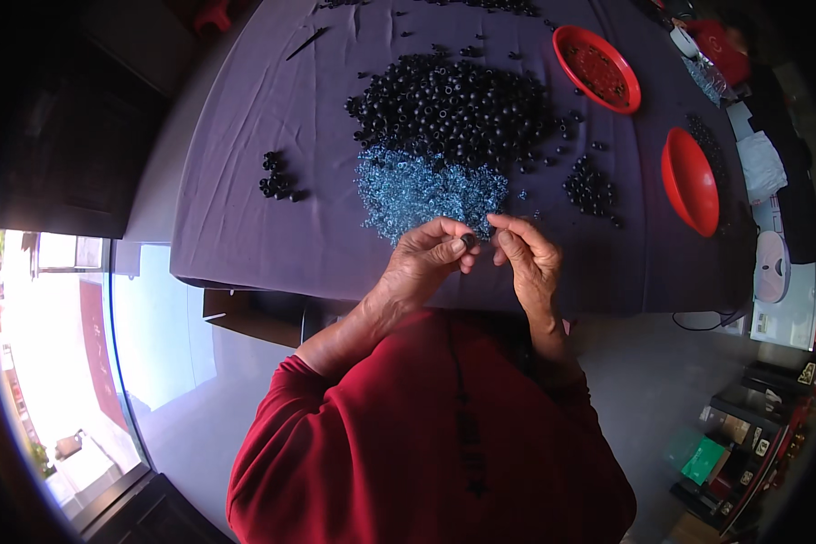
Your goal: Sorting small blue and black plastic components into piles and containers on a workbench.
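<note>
My left hand point(419, 258) is closed in a pinch around a small round black piece point(468, 240), low over the table's near edge. Close beside it on the right, my right hand point(533, 263) has its thumb and forefinger drawn together; whatever they hold is too small to make out. Just beyond both hands lies a heap of small clear bluish pieces point(417, 190). Behind that, and touching it, spreads a larger heap of black ring-like pieces point(453, 104), several with open holes showing.
A small black cluster point(279, 177) lies left on the purple cloth point(236, 227), another cluster point(589, 189) right. Two red bowls stand at the right: the farther bowl point(598, 71) holds small bits, the nearer bowl point(689, 181) is tilted in view. A thin dark tool point(306, 43) lies far left.
</note>
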`<state>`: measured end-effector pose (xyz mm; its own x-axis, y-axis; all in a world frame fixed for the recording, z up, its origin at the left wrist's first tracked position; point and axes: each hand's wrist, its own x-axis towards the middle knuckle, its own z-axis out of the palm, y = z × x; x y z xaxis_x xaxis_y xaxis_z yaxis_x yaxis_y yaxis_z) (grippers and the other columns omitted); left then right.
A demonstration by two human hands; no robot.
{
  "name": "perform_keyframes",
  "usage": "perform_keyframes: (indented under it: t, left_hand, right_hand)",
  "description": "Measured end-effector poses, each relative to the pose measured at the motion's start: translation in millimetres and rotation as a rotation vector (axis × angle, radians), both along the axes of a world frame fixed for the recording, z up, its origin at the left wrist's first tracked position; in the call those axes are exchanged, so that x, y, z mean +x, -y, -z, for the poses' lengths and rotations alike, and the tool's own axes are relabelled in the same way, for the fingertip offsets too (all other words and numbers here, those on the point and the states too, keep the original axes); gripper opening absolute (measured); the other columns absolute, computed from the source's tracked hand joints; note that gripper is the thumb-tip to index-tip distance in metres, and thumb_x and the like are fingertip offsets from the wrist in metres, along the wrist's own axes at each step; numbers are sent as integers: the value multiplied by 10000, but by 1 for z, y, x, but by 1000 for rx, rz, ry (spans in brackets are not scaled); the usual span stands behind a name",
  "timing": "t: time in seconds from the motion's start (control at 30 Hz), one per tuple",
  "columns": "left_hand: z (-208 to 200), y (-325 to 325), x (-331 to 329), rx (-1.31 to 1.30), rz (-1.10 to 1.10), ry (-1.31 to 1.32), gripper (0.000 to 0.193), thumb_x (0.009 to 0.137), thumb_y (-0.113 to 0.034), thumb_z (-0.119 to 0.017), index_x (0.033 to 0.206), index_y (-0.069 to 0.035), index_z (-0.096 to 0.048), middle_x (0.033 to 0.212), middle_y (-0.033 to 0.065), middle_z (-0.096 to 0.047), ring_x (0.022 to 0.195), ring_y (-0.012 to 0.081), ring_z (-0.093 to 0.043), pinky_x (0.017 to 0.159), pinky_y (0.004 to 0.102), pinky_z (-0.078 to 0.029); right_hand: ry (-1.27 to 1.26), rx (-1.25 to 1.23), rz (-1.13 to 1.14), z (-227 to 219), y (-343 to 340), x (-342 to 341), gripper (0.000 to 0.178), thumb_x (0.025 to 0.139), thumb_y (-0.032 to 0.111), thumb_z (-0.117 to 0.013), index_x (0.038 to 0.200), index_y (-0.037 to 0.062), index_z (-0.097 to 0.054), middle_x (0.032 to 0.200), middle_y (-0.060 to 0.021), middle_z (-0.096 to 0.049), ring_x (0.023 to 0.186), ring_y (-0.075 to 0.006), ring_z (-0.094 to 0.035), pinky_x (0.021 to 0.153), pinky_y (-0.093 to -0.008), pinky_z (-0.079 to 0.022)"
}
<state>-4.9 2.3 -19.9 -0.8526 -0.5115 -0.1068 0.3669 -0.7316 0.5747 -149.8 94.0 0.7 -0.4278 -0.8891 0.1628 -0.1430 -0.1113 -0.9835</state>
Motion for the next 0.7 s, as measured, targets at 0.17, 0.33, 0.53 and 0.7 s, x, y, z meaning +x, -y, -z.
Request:
perform_keyframes:
  t: [0.17,0.33,0.53,0.7]
  left_hand:
    - [0,-1,-2,-23,-19,29,134,844,-104,-573,948,-21,-576,865,80,-598,738,131,-559,696,267,-453]
    - [1,0,-8,-49,-27,53,138,833,-98,-587,944,-16,-576,864,80,-600,722,127,-562,680,258,-457]
    - [8,-3,-3,-34,-38,104,156,824,-93,-597,949,-3,-571,870,93,-606,713,137,-571,669,253,-463]
    - [5,-6,-3,-16,-17,133,147,823,-86,-596,940,-1,-572,858,95,-610,708,139,-573,665,252,-464]
  right_hand:
    - [118,-71,-4,-4,1,5,213,855,43,-539,1062,-9,-528,791,-57,-568,628,-76,-525,592,-201,-457]
    - [173,-68,-3,-1,-2,0,128,847,30,-546,969,-9,-538,783,-43,-563,623,-74,-518,576,-199,-441]
    - [-731,35,248,28,7,-18,152,729,-80,-537,859,-2,-547,798,-121,-527,730,-277,-546,627,-333,-440]
    - [-819,133,240,38,8,-23,168,742,-37,-563,899,21,-546,813,-127,-532,744,-289,-551,642,-367,-444]
